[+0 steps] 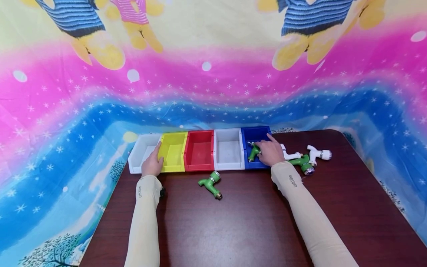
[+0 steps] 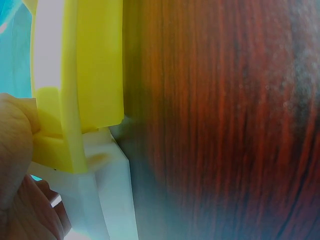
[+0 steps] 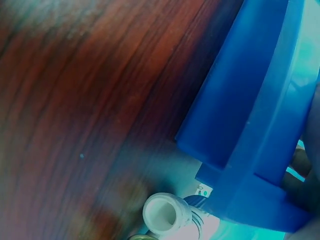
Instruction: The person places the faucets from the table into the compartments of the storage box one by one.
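Green tap in the bin [image 1: 254, 152] lies inside the blue bin [image 1: 257, 134], the last one on the right side of the row. Its long way runs from back to front, with a small slant. One shiny metal bit sits at the far end, and the green near end points back toward the person and a little left.

It is just left of the right hand [image 1: 271, 152], right by the fingers, which cover part of it. I cannot tell if those fingers grip it or only touch it.

The left hand [image 1: 152, 162] rests with its fingers straight, over the edge where the left white bin [image 1: 136, 160] meets the yellow bin [image 1: 172, 150].

Another green tap [image 1: 210, 183] lies on the brown table [image 1: 207, 230], between the hands and nearer the person. Its spout points left, and its brass end points toward the person. More white and green taps [image 1: 301, 161] lie just right of the right hand.
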